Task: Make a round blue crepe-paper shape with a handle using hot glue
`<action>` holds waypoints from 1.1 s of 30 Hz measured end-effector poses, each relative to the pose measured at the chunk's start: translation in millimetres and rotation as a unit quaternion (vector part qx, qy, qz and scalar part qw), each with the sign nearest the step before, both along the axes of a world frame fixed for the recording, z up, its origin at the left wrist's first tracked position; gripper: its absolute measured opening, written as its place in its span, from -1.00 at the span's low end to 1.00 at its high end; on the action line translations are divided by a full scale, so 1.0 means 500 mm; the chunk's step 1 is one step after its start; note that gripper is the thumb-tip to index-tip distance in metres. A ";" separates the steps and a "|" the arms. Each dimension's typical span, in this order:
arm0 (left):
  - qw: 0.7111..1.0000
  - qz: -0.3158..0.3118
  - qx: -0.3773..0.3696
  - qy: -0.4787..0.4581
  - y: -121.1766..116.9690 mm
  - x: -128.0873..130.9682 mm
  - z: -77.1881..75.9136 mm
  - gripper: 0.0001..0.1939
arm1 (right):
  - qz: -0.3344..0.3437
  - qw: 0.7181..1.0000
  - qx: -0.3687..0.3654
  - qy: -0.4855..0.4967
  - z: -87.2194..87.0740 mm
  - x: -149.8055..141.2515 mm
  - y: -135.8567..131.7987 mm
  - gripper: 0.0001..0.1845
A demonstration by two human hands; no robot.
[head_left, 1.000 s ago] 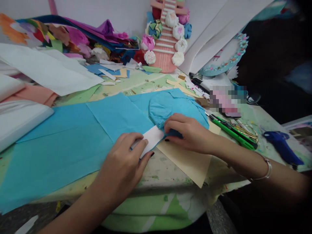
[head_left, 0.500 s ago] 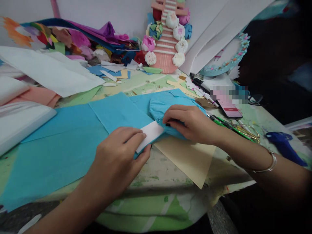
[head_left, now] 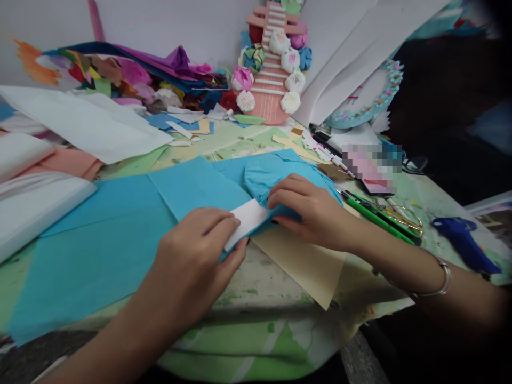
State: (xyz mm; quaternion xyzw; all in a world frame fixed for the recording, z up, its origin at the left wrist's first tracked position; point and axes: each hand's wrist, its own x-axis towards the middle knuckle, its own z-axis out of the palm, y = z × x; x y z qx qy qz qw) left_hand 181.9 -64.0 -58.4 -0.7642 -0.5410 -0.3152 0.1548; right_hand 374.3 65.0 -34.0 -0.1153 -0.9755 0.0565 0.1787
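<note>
My left hand pinches the near end of a white paper strip together with the edge of a blue tissue sheet. My right hand has its fingers curled and pressed onto the far end of that strip, where a bunched fold of blue tissue lies. Under the right wrist a cream paper sheet reaches toward the table's front edge.
A green utility knife, gold scissors and a blue glue gun lie to the right. A pink stand with paper flowers and coloured paper piles fill the back. White sheets lie at left.
My right hand lifted onto the bunched tissue and has settled back on the strip's far end. My left hand slid slightly left, still pinching the strip.
</note>
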 end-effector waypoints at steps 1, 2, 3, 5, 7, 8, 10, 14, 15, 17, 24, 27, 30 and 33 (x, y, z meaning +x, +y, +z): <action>1.000 -0.007 -0.011 -0.004 -0.003 0.003 -0.009 -0.91 | 0.001 1.000 -0.007 -0.005 -0.006 0.001 0.001 -0.87; 1.000 -0.012 -0.026 -0.007 -0.006 0.005 -0.018 -0.92 | 0.003 1.000 -0.015 -0.010 -0.012 0.002 0.002 -0.88; 0.999 -0.015 -0.040 -0.010 -0.009 0.007 -0.028 -0.92 | 0.006 1.000 -0.022 -0.014 -0.018 0.002 0.003 -0.89; 0.998 -0.018 -0.059 -0.015 -0.015 0.008 -0.045 -0.90 | 0.015 0.999 -0.034 -0.022 -0.028 0.002 0.006 -0.88; 0.997 -0.020 -0.065 -0.020 -0.019 0.007 -0.056 -0.88 | 0.022 0.998 -0.041 -0.035 -0.032 0.001 0.008 -0.86; 0.997 -0.020 -0.067 -0.022 -0.020 0.007 -0.058 -0.87 | 0.023 0.998 -0.044 -0.042 -0.033 -0.001 0.008 -0.86; 0.997 -0.019 -0.069 -0.025 -0.020 0.006 -0.059 -0.87 | 0.025 0.996 -0.052 -0.062 -0.030 -0.005 0.007 -0.87; 0.996 -0.020 -0.074 -0.033 -0.018 0.008 -0.058 -0.85 | 0.029 0.994 -0.062 -0.086 -0.024 -0.016 0.007 -0.87; 0.996 -0.022 -0.076 -0.034 -0.018 0.008 -0.058 -0.84 | 0.028 0.993 -0.066 -0.089 -0.023 -0.019 0.007 -0.86; 0.996 -0.024 -0.077 -0.037 -0.018 0.007 -0.059 -0.83 | 0.024 0.992 -0.078 -0.094 -0.022 -0.023 0.009 -0.86; 0.989 -0.080 -0.108 0.066 -0.016 -0.004 -0.061 -0.49 | -0.019 0.985 -0.111 -0.127 -0.011 -0.039 0.005 -0.89; 0.986 -0.091 -0.109 0.087 -0.010 -0.007 -0.059 -0.48 | -0.066 0.979 -0.134 -0.141 -0.004 -0.052 0.003 -0.84; 0.984 -0.091 -0.133 0.081 -0.006 -0.008 -0.056 -0.51 | -0.094 0.972 -0.143 -0.163 0.000 -0.066 0.005 -0.82; 0.982 -0.097 -0.151 0.066 -0.006 -0.011 -0.055 -0.53 | -0.105 0.966 -0.140 -0.189 0.003 -0.076 0.010 -0.81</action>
